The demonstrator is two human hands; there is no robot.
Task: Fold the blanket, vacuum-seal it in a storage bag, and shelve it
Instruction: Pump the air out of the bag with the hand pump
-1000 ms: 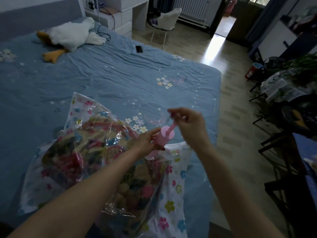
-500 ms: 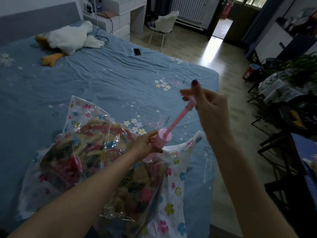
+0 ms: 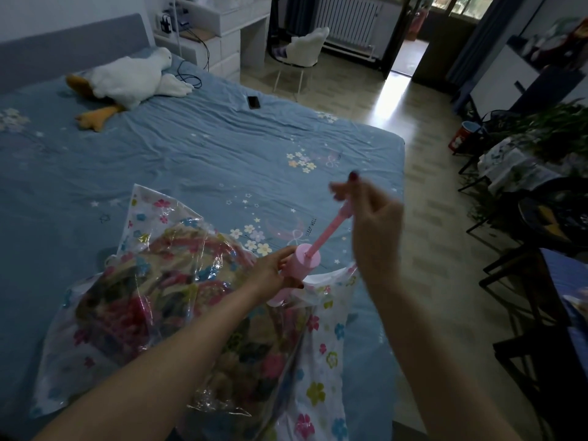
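Head view: my left hand (image 3: 275,273) grips the barrel of the pink pump (image 3: 302,264), seated on the storage bag (image 3: 321,351). My right hand (image 3: 370,224) pinches the plunger handle (image 3: 345,211), drawn out above and right of that grip. The blanket (image 3: 178,300) lies inside the bag, left of and below the barrel, on the bed (image 3: 191,148). I judge the film slippery and crinkly, the load soft and light; hold the rigid barrel, not the film.
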